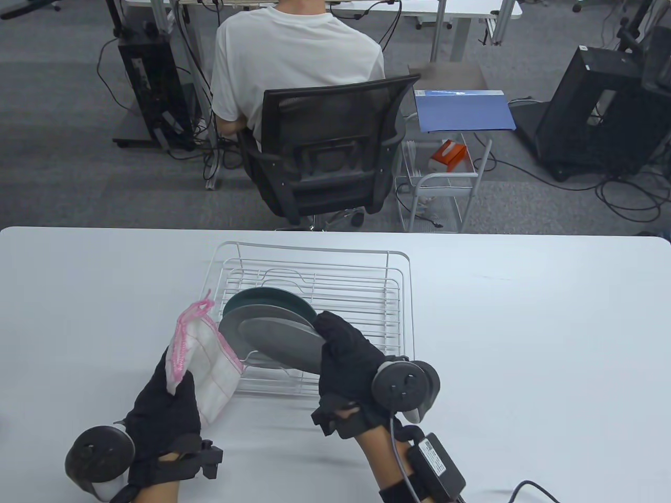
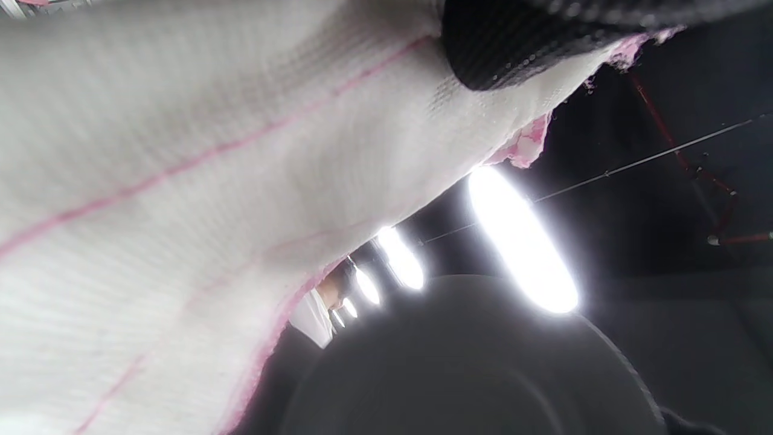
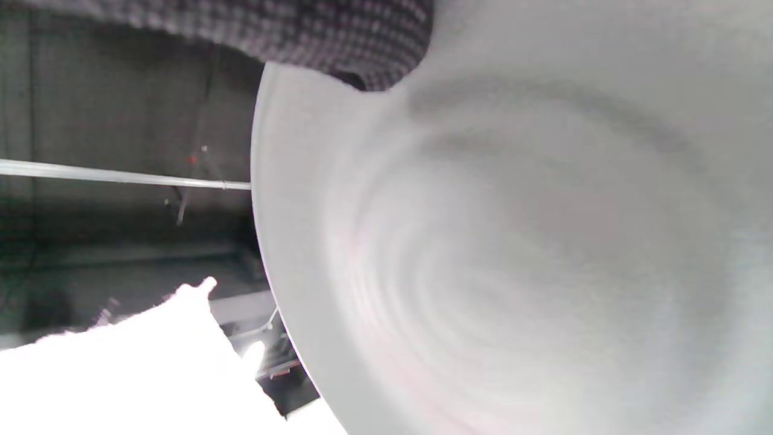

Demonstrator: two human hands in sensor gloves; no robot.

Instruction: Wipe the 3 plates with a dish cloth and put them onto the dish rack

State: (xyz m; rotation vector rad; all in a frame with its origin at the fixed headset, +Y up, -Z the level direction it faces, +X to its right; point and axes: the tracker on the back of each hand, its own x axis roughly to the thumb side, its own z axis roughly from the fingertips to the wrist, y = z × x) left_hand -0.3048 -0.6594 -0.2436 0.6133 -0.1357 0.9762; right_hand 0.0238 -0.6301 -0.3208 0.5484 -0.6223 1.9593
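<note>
A round grey plate [image 1: 280, 340] is gripped at its 3 o'clock rim by the right hand [image 1: 348, 367] above the white wire dish rack [image 1: 398, 293], apparently for slotting beside 1 dark green plate [image 1: 272, 301], while the pink-edged white dish cloth [image 1: 202, 361] is kept clear at 9 o'clock, pinched in the left hand [image 1: 162, 414].

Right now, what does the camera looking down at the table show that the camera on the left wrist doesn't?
Only the table view shows the white wire dish rack on the white table, a dark green plate standing in it, and the right hand gripping a grey round plate over the rack.

Only the left wrist view shows bright ceiling lights.

Both show the left hand holding the white pink-edged dish cloth.
</note>
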